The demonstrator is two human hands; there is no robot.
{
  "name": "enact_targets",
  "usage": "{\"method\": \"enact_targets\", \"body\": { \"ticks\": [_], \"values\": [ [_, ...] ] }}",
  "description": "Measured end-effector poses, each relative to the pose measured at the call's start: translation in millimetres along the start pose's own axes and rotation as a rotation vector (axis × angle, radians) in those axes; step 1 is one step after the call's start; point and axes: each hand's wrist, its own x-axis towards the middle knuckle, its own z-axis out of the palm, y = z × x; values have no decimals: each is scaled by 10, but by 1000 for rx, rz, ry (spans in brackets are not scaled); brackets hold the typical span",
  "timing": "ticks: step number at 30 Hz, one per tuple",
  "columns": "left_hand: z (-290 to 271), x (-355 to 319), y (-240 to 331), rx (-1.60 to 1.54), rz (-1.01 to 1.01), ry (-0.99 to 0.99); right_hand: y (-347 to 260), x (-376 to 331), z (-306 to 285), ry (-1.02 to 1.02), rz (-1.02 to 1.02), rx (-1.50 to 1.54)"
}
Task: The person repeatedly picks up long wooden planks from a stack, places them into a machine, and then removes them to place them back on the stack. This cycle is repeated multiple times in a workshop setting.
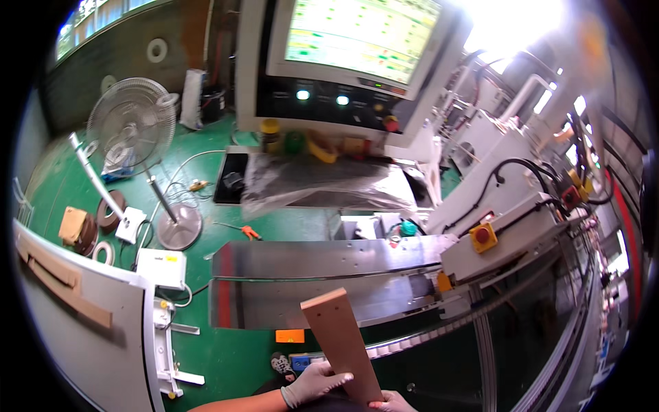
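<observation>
A narrow brown wooden board (pixel 341 340) with small holes near its far end slants upward in front of me. My left hand (pixel 316 384), in a pale glove, grips the board's left edge with the thumb on its face; the other fingers are partly hidden. At the lower right corner, my right hand (pixel 393 402), also gloved, is closed on the board's near end and is cut off by the picture's lower edge. The board's far end overlaps the near edge of a shiny metal machine bed (pixel 295 302) in the view.
A control panel with a lit screen (pixel 364 38) stands beyond the bed. A red stop button (pixel 482 235) sits on the machine at right. At left are a standing fan (pixel 132 123), tape rolls (pixel 104 253) and a grey panel (pixel 96 336) bearing curved wooden pieces. An orange air gun (pixel 250 233) lies behind the bed.
</observation>
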Motion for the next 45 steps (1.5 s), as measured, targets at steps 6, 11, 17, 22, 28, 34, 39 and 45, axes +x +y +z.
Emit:
{"method": "enact_targets", "body": {
  "ticks": [6,11,17,22,28,34,39,45],
  "values": [
    [111,655,66,-6,107,130,-234,-616,119,446,-66,-67],
    [174,1146,255,75,121,132,22,-703,49,671,-7,-379],
    [361,1720,-262,-71,-45,78,-170,-674,-141,715,104,-513],
    [543,2173,-436,157,83,293,-336,-592,-475,725,75,-580],
    [978,2435,-317,-234,-106,196,-433,-708,-960,701,110,-525],
    [1382,2980,-734,-388,-345,108,-102,-887,-1799,695,94,-567],
    [2027,3407,-296,-432,-265,200,-133,-941,-2481,714,95,-549],
    [2406,4006,-762,130,72,109,-119,-1058,-3206,711,127,-624]
  ]
}}
